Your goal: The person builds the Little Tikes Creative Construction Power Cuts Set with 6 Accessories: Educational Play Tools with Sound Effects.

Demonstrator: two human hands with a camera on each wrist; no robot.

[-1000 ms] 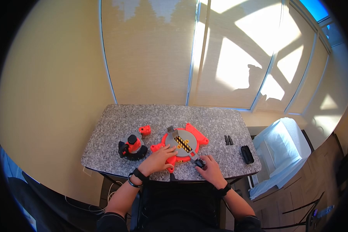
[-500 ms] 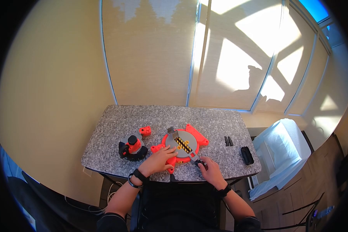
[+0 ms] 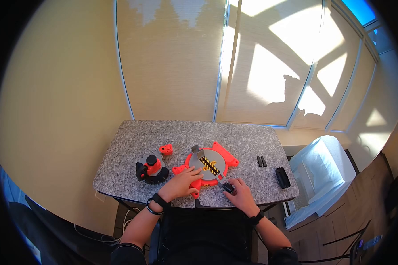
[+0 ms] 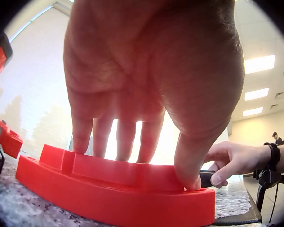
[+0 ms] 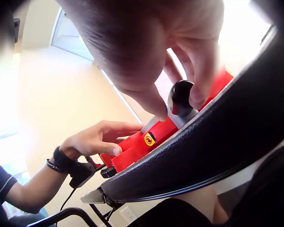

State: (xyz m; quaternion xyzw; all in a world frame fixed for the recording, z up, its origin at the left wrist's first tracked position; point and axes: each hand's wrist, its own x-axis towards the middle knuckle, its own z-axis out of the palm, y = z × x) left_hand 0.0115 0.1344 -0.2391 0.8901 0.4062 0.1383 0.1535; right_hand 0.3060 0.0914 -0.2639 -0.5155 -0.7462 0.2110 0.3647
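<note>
A toy miter saw base (image 3: 215,156), red with a grey turntable and a striped sticker, stands near the table's front edge. My left hand (image 3: 183,182) rests on its left side. In the left wrist view, straight fingertips and the thumb press down on the red rim (image 4: 113,198). My right hand (image 3: 242,197) pinches a black knob (image 3: 228,187) at the front end of the turntable's grey arm. Thumb and fingers sit on either side of this knob (image 5: 181,97) in the right wrist view.
To the left stands a red and black saw head (image 3: 152,170), with a red block-shaped piece (image 3: 166,149) behind it. Two small black pieces (image 3: 262,161) and a black oblong case (image 3: 282,177) lie on the right. A plastic-covered chair (image 3: 323,170) stands beyond the table's right end.
My right fingers shift slightly around the black knob, covering more of it half a second ago and less now. The left hand and the base stay in place.
</note>
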